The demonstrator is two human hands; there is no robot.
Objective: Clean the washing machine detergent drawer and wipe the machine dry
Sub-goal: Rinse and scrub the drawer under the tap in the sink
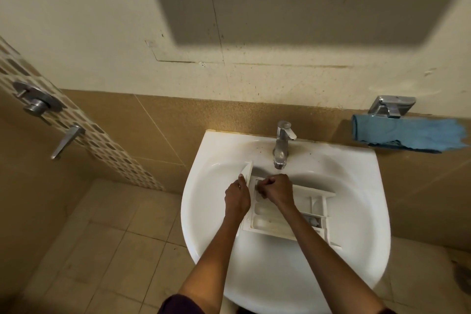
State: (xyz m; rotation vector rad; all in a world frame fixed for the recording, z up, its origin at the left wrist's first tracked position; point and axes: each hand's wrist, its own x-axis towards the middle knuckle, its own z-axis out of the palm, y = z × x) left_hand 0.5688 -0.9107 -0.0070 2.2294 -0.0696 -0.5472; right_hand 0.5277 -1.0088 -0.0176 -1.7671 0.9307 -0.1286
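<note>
A white detergent drawer (303,214) lies across the bowl of a white sink (216,250), its front panel to the left and tilted up. My left hand (237,196) grips that front panel at its left end. My right hand (276,190) is curled into a fist inside the drawer's left compartment, right under the tap; whether it holds anything I cannot see. The drawer's inner compartments show to the right of my right wrist.
A chrome tap (283,145) stands at the back of the sink. A blue cloth (407,135) hangs on the wall at the right under a chrome holder (391,107). Shower fittings (38,102) sit on the tiled wall at the left. Beige floor tiles lie below.
</note>
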